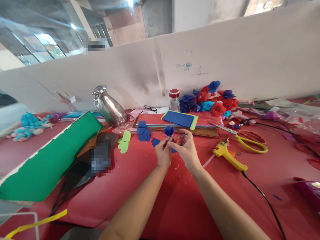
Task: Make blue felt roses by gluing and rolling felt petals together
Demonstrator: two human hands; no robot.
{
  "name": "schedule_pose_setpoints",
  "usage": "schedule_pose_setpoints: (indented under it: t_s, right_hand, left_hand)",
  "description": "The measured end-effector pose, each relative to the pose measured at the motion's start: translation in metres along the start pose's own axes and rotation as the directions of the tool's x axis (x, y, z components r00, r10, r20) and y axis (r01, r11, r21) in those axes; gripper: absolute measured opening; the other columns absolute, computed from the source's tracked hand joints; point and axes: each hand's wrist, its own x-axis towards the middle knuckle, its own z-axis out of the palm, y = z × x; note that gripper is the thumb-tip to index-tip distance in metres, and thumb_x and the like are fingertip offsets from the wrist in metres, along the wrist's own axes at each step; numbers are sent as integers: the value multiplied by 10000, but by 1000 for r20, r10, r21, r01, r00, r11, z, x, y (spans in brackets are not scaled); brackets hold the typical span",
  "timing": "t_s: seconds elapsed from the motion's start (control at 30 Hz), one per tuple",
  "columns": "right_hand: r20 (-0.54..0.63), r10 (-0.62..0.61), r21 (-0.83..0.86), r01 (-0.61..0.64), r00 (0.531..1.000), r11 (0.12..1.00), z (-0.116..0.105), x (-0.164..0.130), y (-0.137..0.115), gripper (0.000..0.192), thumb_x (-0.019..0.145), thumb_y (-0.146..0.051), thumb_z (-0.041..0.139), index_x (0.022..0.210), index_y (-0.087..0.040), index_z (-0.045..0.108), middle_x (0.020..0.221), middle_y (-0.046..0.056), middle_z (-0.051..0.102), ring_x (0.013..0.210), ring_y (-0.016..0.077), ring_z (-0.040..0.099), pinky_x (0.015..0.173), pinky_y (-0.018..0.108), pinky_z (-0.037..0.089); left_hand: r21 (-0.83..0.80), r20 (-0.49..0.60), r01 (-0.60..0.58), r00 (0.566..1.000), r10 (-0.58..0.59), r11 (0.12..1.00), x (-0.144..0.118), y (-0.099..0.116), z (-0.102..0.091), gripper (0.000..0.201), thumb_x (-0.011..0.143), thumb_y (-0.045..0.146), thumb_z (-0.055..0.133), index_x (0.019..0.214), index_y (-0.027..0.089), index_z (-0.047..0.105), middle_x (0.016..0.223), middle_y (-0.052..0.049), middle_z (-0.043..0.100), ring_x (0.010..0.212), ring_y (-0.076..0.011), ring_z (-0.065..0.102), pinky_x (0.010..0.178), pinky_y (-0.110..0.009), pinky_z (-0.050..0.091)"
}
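Pinching a small blue paper flower (169, 130) between both hands, you are holding it just above the middle of the red bench (175, 200). Your left hand (163, 152) is gripping its base with thumb and fingertips while your right hand (186, 149) is closing on it from beside. Finished red and blue flowers (210, 100) are piling at the far edge; cut blue petals (143, 132) are lying unused nearby, so more appears left to assemble. A yellow glue gun (228, 155) is resting toward the right.

Blue paper flower (169, 130) is pinched betw. left hand (163, 154) & right hand (186, 149), above red table (175, 200); glue gun (228, 155) is laid nr. table's right edge.
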Motion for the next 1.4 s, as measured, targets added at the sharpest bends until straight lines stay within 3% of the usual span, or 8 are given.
schedule_pose_setpoints:
  t_s: [0.13, 0.33, 0.5, 0.6, 0.7, 0.87, 1.17, 1.4]
  right_hand:
    - [-25, -193, 47, 194, 981, 980, -1, -6, -8, 430, 710, -244, 645, 1102, -253, 468, 705, -81, 489, 531, 83, 433, 494, 211, 352]
    - [-337, -304, -49, 306, 891, 951, -7, -3, -13, 94, 807, -290, 542, 871, -221, 549, 627, -60, 462, 530, 101, 405, 532, 241, 343]
    - [-265, -559, -538, 360, 786, 762, -22, 6, -12, 160, 743, -179, 508, 690, -215, 655, 774, 31, 665, 842, 200, 575, 843, 372, 402]
    - [-329, -573, -463, 401, 750, 791, -35, 11, -18, 230, 722, -147, 437, 599, -214, 621, 599, 3, 607, 656, 173, 566, 709, 328, 427]
    - [-388, -474, -371, 337, 790, 865, -40, 16, -20, 216, 714, -171, 434, 635, -207, 632, 568, -7, 595, 582, 161, 537, 611, 294, 411]
    - [8, -314, -503, 275, 949, 819, -28, 18, -4, 194, 724, -323, 606, 838, -215, 720, 883, 61, 728, 866, 235, 620, 826, 377, 449]
    - [122, -322, -525, 336, 939, 782, -19, 13, 6, 148, 764, -366, 646, 786, -227, 691, 848, 50, 705, 866, 237, 617, 810, 377, 462]
    - [158, -320, -491, 355, 934, 795, -21, 14, 5, 150, 765, -305, 628, 869, -221, 696, 907, 53, 711, 886, 222, 629, 834, 366, 476]
  left_hand:
    - [-104, -90, 92, 991, -101, 990, 5, 6, 1, 338, 592, 421, 787, 737, 130, 698, 649, -15, 669, 595, -121, 617, 678, -283, 503]
    - [-162, -109, 127, 983, -145, 979, 5, 9, 2, 367, 568, 406, 812, 764, 115, 704, 651, -25, 671, 562, -107, 621, 632, -268, 505]
    - [-176, -108, 119, 984, -139, 977, 5, 9, 2, 366, 554, 405, 819, 751, 118, 705, 630, -20, 671, 551, -107, 622, 597, -249, 490]
    - [-197, -127, 123, 981, -149, 973, 6, 10, 1, 378, 541, 393, 826, 772, 117, 711, 646, -22, 677, 558, -105, 627, 612, -253, 496]
    - [-179, -123, 107, 984, -130, 978, 6, 9, 1, 371, 545, 393, 822, 772, 119, 716, 648, -23, 677, 560, -111, 629, 621, -263, 503]
    - [-110, -51, 63, 996, -69, 992, 1, 7, 4, 317, 580, 389, 793, 761, 134, 736, 685, -30, 698, 565, -125, 629, 638, -285, 516]
    - [-34, 91, 8, 996, -4, 999, -6, 9, 4, 190, 669, 324, 720, 752, 160, 767, 619, 1, 670, 606, -119, 570, 641, -251, 484]
    - [-134, 22, 56, 998, -54, 989, -3, 6, 6, 190, 583, 316, 780, 696, 166, 750, 634, 3, 680, 566, -97, 568, 616, -234, 496]
